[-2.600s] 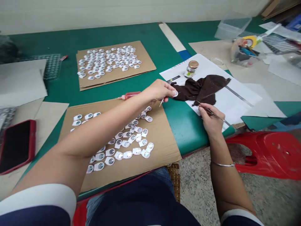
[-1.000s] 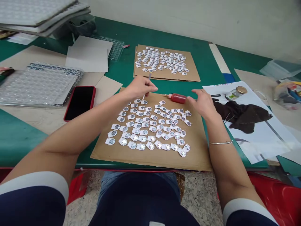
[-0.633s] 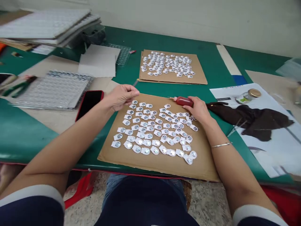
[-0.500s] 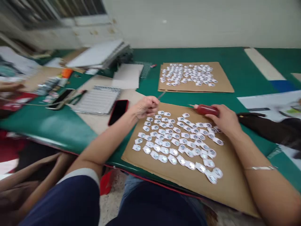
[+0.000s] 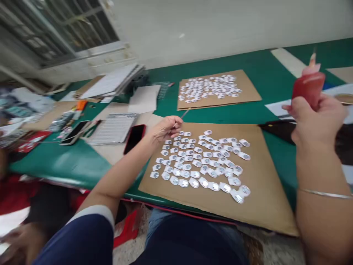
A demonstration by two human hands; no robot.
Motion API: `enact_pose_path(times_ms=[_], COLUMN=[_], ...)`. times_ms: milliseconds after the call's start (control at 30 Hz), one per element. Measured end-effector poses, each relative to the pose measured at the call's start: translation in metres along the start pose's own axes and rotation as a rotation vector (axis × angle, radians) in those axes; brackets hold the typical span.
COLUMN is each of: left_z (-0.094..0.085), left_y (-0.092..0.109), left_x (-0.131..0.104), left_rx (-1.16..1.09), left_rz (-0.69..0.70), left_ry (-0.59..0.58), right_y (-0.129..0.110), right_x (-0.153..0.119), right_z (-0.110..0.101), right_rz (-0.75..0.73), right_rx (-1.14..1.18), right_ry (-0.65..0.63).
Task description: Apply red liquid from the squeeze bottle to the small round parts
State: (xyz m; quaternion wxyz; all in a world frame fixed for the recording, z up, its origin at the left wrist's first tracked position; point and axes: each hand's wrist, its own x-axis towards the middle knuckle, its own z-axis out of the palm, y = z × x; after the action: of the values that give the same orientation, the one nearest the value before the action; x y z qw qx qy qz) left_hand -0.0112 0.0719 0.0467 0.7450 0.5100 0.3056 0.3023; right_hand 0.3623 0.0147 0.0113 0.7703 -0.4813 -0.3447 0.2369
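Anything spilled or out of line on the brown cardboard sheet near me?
No spill shows. Among the small white tags with round silvery faces on the sheet, a pair at the nearest row's right end crowds together, breaking its line.

Muted, even indoor light falls on the green surface [image 5: 55, 163], with milky glare toward nine o'clock. Silvery discs [image 5: 193, 182] toward six o'clock glint brightly and stay fairly legible. Motion blur softens the red squeeze bottle [image 5: 308, 88] between two and three, and smears a co-worker's hand [image 5: 23, 237] at eight. The barred window [image 5: 60, 31] at ten leans, dim and distorted.
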Motion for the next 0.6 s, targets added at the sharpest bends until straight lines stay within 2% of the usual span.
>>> enact_pose_path(times_ms=[33,133,200,267,333,400,500,600], left_z=[0.008,0.038,0.066,0.096,0.125,0.147,0.165,0.174], left_y=[0.003,0.011,0.013,0.007,-0.007,-0.027,-0.057,-0.076], left_x=[0.007,0.041,0.071,0.103,0.137,0.171,0.212,0.234], left_rx=[0.023,0.14,0.422,0.604,0.737,0.798,0.901,0.986], left_rz=[-0.024,-0.101,-0.109,-0.078,-0.025,0.02,0.098,0.136], left_ry=[-0.027,-0.126,-0.091,-0.095,-0.103,-0.088,-0.039,-0.037], right_y=[-0.007,-0.023,-0.026,-0.027,-0.028,-0.03,-0.034,-0.039], right_x=[0.006,0.024,0.033,0.038,0.038,0.037,0.036,0.035], right_z=[-0.004,-0.02,-0.032,-0.042,-0.048,-0.049,-0.047,-0.046], right_rz=[-0.069,-0.114,-0.068,-0.069,-0.074,-0.068,-0.021,0.005], right_rx=[-0.013,-0.061,-0.025,0.022,0.056,0.067,0.019,0.002], right_ry=[0.129,0.308,0.354,0.381,0.399,0.399,0.408,0.414])
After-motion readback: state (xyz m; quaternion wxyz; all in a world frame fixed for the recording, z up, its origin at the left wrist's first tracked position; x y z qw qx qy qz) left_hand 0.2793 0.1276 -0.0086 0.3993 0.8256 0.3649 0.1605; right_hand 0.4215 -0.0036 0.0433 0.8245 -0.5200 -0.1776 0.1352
